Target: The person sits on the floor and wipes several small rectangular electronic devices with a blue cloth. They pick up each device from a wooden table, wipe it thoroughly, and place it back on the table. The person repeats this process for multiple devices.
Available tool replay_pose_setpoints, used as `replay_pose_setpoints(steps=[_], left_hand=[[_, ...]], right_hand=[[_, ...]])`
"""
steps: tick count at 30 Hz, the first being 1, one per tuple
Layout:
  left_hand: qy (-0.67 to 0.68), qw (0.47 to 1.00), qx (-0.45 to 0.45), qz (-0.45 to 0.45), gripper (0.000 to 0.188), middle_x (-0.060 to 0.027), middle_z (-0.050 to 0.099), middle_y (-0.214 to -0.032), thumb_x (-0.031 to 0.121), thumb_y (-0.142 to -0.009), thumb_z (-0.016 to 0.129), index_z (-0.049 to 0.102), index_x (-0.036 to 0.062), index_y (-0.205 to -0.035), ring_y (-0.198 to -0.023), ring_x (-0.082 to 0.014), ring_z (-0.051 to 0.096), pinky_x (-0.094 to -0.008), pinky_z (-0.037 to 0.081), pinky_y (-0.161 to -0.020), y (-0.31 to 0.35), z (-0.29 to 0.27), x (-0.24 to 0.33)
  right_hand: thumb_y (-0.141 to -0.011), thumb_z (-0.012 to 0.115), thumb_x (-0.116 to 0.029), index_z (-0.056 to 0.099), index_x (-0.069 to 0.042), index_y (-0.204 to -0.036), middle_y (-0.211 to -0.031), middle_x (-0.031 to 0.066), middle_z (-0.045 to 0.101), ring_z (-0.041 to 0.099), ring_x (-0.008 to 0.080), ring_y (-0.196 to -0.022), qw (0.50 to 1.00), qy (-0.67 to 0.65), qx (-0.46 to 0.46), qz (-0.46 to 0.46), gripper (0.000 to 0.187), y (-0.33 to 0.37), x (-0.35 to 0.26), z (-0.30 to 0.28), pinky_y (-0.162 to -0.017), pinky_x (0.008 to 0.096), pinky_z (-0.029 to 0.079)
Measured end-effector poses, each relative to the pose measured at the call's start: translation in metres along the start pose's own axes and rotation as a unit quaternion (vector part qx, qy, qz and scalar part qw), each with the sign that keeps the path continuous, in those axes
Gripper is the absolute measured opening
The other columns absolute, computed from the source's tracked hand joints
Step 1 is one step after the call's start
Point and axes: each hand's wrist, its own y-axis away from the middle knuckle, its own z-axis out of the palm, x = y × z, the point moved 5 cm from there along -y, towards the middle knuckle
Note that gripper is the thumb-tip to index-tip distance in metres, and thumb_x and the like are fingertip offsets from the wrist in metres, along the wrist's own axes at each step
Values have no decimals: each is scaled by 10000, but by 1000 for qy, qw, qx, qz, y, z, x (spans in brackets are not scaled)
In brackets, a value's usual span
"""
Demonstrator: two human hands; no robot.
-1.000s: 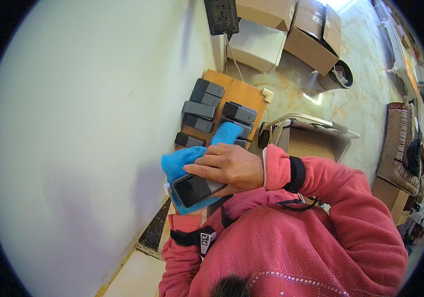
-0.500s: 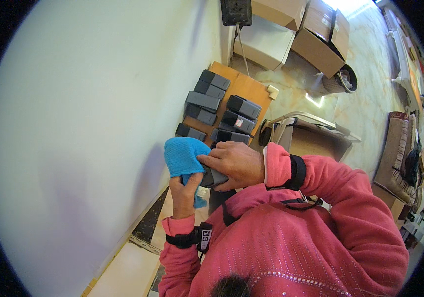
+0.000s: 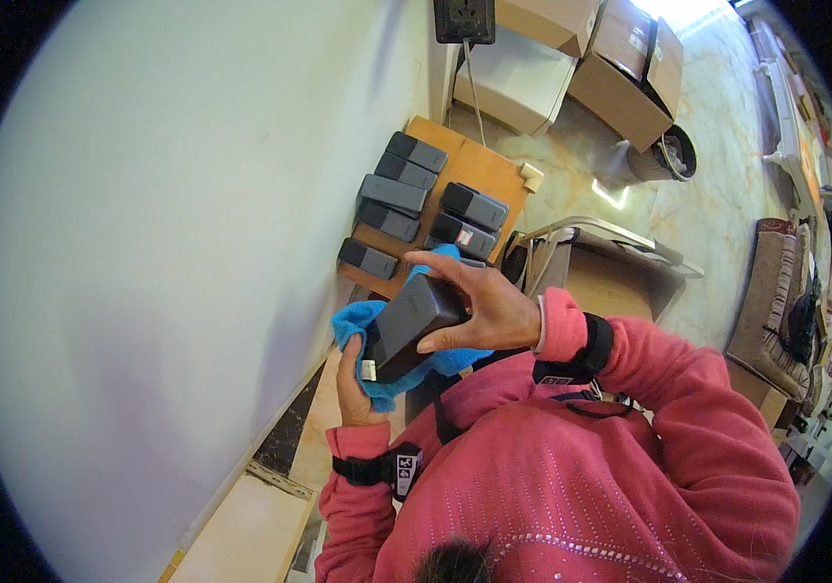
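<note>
A dark grey-and-black rectangular block with rounded edges (image 3: 416, 316) is held tilted in front of my chest. A blue cloth (image 3: 357, 316) wraps under it and shows on several sides. My left hand (image 3: 355, 384) grips the cloth around the block's lower left end, next to a small pale label. My right hand (image 3: 489, 303) holds the block's right end, with the thumb on the near side and the fingers over the far side, against the cloth. What the cloth covers underneath is hidden.
Several similar grey-and-black blocks (image 3: 391, 219) lie in two rows on a wooden table (image 3: 435, 136) beside the white wall (image 3: 192, 243). Beyond are cardboard boxes (image 3: 620, 97), a waste bin (image 3: 663, 155) and a power socket (image 3: 464, 19). A metal-framed chair (image 3: 610, 282) stands to the right.
The cloth, earlier draped over the block's left end, now lies opened beneath and around it. The block's broad face has come into view, and my right hand has shifted to its right end.
</note>
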Motion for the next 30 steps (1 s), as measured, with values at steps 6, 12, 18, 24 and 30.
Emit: replay_pose_setpoints(steps=[6, 12, 18, 24, 30], left_hand=[[-207, 977, 11, -38, 341, -64, 642, -1016, 308, -931, 550, 606, 24, -1111, -877, -145, 630, -277, 516, -732, -6, -4, 1], [-459, 888, -36, -18, 485, -57, 635, -983, 422, -958, 486, 601, -19, -1122, -858, -111, 578, -260, 463, -749, -6, 18, 2], [-419, 893, -162, 1, 596, -90, 588, -1089, 508, -974, 377, 522, -16, -1217, -955, -146, 558, -283, 448, -836, -2, 64, 0], [-393, 905, -161, 15, 565, -88, 561, -1145, 457, -995, 347, 490, -27, -1248, -1035, -157, 530, -302, 432, -887, 4, 62, -4], [-409, 892, -135, 138, 537, -102, 550, -1189, 409, -990, 389, 475, -39, -1272, -1043, -168, 520, -321, 418, -903, 31, 57, 7]], right_hand=[[-637, 859, -286, 558, -26, -1181, -958, 119, 625, 618, 182, -869, 995, 92, -4, 36, 674, 5, 6, 0, -795, 307, 493], [-617, 838, -330, 588, 1, -1103, -933, 169, 633, 637, 260, -857, 994, 106, -8, -1, 640, 4, 2, 4, -770, 330, 501], [-649, 786, -350, 574, 0, -1104, -943, 217, 630, 630, 363, -876, 988, 139, -44, -42, 611, 9, 0, 19, -763, 395, 510], [-641, 804, -345, 397, -21, -1321, -982, 258, 623, 636, 391, -888, 989, 135, -51, -17, 856, 10, 3, 21, -777, 412, 509], [-617, 840, -374, 313, -18, -1399, -1131, 263, 587, 607, 369, -1022, 994, 96, -23, 35, 1008, 10, 11, 7, -889, 396, 473]])
